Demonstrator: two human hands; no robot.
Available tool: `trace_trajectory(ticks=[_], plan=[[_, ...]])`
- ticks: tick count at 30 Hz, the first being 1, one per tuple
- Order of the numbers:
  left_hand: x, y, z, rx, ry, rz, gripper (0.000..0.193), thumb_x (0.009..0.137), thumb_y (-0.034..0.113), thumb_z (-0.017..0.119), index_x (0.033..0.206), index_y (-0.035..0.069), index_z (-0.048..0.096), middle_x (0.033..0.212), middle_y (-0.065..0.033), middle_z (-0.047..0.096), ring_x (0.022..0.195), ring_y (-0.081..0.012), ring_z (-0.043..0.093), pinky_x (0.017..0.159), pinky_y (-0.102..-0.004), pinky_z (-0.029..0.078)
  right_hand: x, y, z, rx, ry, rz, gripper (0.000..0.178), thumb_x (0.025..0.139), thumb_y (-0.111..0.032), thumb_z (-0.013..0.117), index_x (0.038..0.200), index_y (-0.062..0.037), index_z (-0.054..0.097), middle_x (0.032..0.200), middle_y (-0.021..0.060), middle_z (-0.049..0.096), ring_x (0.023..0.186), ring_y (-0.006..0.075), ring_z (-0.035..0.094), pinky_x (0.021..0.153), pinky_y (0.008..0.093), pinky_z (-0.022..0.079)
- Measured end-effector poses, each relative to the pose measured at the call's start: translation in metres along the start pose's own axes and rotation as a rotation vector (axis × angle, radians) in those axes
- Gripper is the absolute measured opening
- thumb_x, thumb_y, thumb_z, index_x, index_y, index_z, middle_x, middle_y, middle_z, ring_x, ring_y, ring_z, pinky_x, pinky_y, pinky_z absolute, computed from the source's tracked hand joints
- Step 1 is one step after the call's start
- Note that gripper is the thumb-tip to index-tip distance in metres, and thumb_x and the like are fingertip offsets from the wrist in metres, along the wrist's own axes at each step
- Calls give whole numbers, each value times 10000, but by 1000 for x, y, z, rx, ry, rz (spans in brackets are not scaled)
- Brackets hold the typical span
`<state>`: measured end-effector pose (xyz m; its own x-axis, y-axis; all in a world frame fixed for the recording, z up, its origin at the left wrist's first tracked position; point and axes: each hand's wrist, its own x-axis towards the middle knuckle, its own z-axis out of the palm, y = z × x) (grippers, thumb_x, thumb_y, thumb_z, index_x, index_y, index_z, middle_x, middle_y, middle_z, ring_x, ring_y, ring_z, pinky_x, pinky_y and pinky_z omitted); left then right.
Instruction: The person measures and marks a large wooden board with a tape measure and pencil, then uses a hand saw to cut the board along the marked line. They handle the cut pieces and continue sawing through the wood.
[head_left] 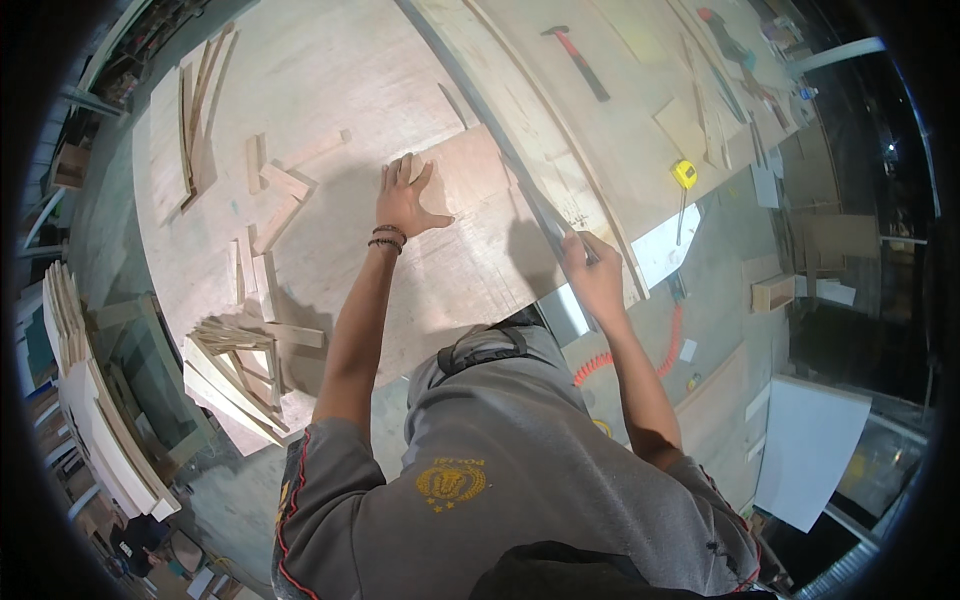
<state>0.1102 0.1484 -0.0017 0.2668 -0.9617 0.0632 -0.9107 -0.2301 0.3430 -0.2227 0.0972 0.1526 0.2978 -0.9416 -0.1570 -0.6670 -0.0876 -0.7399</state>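
My left hand (408,197) lies spread on a small rectangular piece of plywood (468,168), fingers apart, pressing its left part. This piece rests on a large plywood sheet (320,90), its right side close to a long dark straight strip (455,70). Beyond that strip runs a long pale wooden board (520,100). My right hand (596,270) is closed at the near end of the strip, by the board's edge. Its fingers pinch something slim that I cannot make out. A narrow dark curved piece (453,104) lies just past the plywood piece.
Wood offcuts (284,182) and a pile of thin strips (235,345) lie on the left. On the right are a hammer (580,62), a yellow tape measure (684,174) and more scraps. An orange coiled hose (672,340) hangs below the table edge.
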Motion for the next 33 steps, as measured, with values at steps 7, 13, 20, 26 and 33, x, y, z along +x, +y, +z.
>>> trace_trajectory(ticks=[7,13,20,26,33], plan=[[13,-5,-9,39,-81,-59,1163,558,638,932,1576,237,539,1689,-199,352,1544,-452,299,1266,-539,342,10,-11,6,23,6,-26,348,1038,-281,626,1023,46,743,758,260,671,646,352,648,668,435,505],[24,-12,-13,27,-95,-60,1174,558,654,927,1582,238,530,1691,-205,350,1554,-446,293,1283,-518,325,21,-22,8,34,-4,8,345,1037,-276,623,1018,48,742,768,259,675,669,334,661,682,431,508],[43,-29,-15,81,-119,-69,1173,572,679,908,1589,243,519,1699,-203,339,1567,-445,275,1304,-511,280,40,-26,22,28,38,-66,367,1038,-293,609,1014,47,745,766,277,674,686,378,673,690,461,507],[59,-42,-17,108,-134,-71,1197,569,686,904,1604,244,495,1702,-210,331,1564,-449,282,1303,-510,279,55,-32,30,14,28,-49,391,1036,-327,613,1019,38,753,766,294,670,720,437,680,703,478,514],[76,-58,-18,101,-122,-47,1210,566,712,886,1600,216,502,1698,-221,329,1550,-465,298,1290,-511,297,69,-42,44,-33,64,-69,392,1013,-314,607,1011,48,759,725,220,686,687,271,688,704,403,528]])
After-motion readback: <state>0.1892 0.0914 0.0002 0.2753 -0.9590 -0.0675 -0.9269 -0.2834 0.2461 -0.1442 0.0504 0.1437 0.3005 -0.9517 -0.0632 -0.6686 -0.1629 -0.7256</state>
